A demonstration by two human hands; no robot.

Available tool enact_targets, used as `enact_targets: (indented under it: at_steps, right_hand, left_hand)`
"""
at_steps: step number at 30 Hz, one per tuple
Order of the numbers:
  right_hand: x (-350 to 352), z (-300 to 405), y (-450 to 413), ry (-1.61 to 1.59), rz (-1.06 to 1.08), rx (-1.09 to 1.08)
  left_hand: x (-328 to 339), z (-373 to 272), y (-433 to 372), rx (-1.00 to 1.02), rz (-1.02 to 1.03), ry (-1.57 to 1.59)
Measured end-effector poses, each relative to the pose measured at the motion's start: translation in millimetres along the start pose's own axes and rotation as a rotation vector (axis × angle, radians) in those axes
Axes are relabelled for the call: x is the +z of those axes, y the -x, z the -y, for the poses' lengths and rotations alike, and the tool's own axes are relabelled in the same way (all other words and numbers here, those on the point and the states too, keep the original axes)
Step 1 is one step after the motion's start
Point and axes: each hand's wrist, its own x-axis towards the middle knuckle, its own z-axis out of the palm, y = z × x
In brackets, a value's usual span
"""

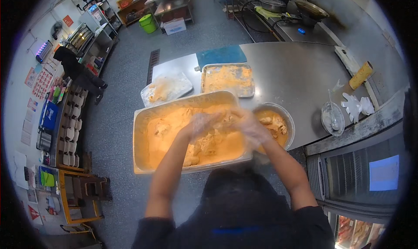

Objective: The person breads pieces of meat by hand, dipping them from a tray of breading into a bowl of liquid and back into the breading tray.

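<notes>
A deep metal tub [138, 141] of orange flour-like coating stands before me, with several lumpy coated pieces [205, 144], possibly chicken, lying in it. My left hand [201, 124] and my right hand [249, 125] are over its far right part, both in thin clear gloves and blurred by motion. Between them is a coated piece [226, 119]; the blur hides how the fingers meet it. Just right of the tub, a round metal bowl [291, 131] holds more pieces in orange liquid, partly behind my right hand and forearm.
Beyond the tub lie a coating-dusted metal tray [252, 85], a smaller tray [185, 84] and a blue-green mat [222, 55]. At right are a small bowl with a spoon [333, 120], white gloves [352, 106] and a yellow roll [361, 75]. A person [76, 69] stands at the left-hand counter.
</notes>
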Motion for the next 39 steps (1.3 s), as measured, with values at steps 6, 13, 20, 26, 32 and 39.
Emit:
enact_targets:
  at_steps: [6, 13, 20, 26, 32, 39]
  right_hand:
    - [-48.8, -3.5, 48.3, 0.241, -0.192, -0.098]
    - [-95.2, -17.7, 90.3, 0.441, -0.325, -0.009]
    - [-117.9, -7.5, 104.7, 0.412, -0.486, -0.080]
    - [-99.5, -2.6, 98.9, 0.194, -0.465, -0.172]
    - [-17.2, 24.8, 49.5, 0.591, -0.107, -0.101]
    - [49.9, -30.8, -37.2, 0.468, 0.211, -0.202]
  left_hand:
    - [-17.3, 102.7, 22.7, 0.071, 0.008, -0.284]
    - [70.1, 87.8, 16.0, -0.413, 0.302, -1.021]
    - [92.3, 145.2, 10.7, -0.251, 0.192, -1.104]
    - [43.6, 157.0, 1.1, -0.209, 0.073, -0.764]
    - [3.8, 73.2, 32.5, 0.046, -0.024, -0.215]
    - [-14.1, 24.4, 55.3, -0.341, -0.274, 0.345]
